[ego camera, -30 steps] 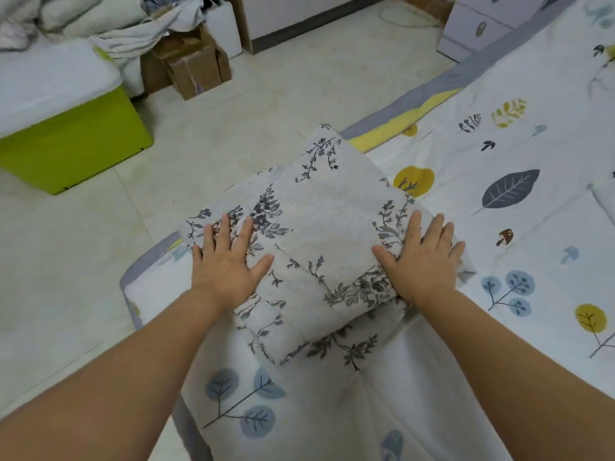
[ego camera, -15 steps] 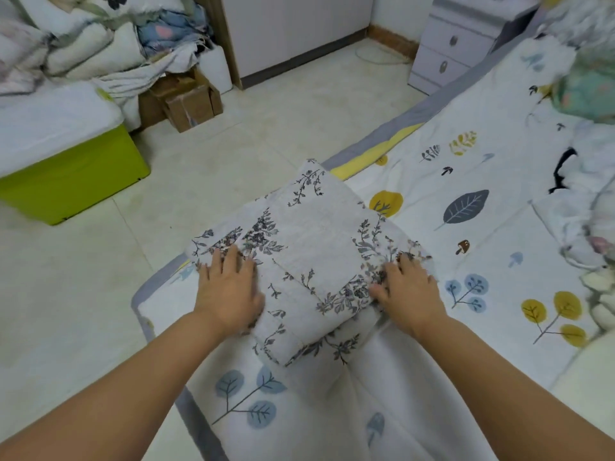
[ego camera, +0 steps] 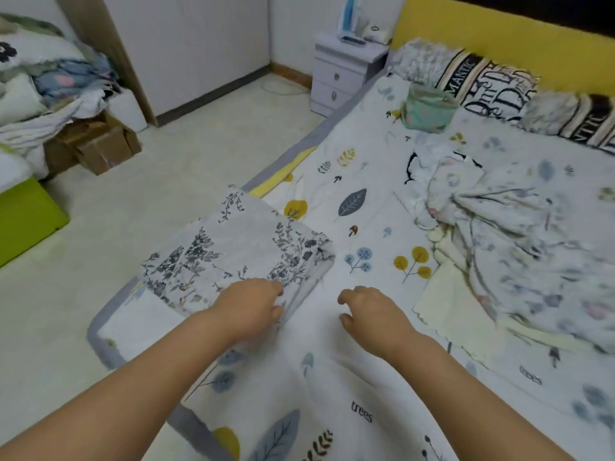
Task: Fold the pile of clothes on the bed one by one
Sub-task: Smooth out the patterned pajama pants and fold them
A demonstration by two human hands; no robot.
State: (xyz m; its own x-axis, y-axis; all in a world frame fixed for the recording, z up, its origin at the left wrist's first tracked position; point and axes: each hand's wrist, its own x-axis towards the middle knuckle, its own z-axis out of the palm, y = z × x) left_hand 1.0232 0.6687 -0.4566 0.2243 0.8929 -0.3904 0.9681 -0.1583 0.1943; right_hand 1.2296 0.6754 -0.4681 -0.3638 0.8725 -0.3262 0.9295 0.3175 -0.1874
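Both hands are coming off the folded floral garment (ego camera: 239, 254), where a moment ago they were pressing flat on its top. The left hand (ego camera: 249, 306) is now resting at the garment's near right corner, fingers loosely curled; they are lying against the cloth edge, but whether they are pinching it cannot be told. The right hand (ego camera: 369, 311) is hanging just to the right of the garment, clear of it, fingers loosely curled and holding nothing, with bare bedsheet (ego camera: 332, 377) beneath it.

The garment is lying as a squared bundle ahead of and to the left of the left hand, at the bed's floor-side edge. Its layers are appearing even; the right-hand flap is drooping slightly.

The view is also lifting, so the unfolded pile (ego camera: 519, 234) is now showing ahead and well to the right of the right hand. A pale yellow cloth (ego camera: 446, 304) is lying at the pile's near edge, nearest that hand.

Judgement: this item is reading as finished and the hands are releasing it. The next step is likely a reach by the right hand toward the pile for a fresh piece. Risk noted: the left hand may be dragging the corner and disturbing the fold.
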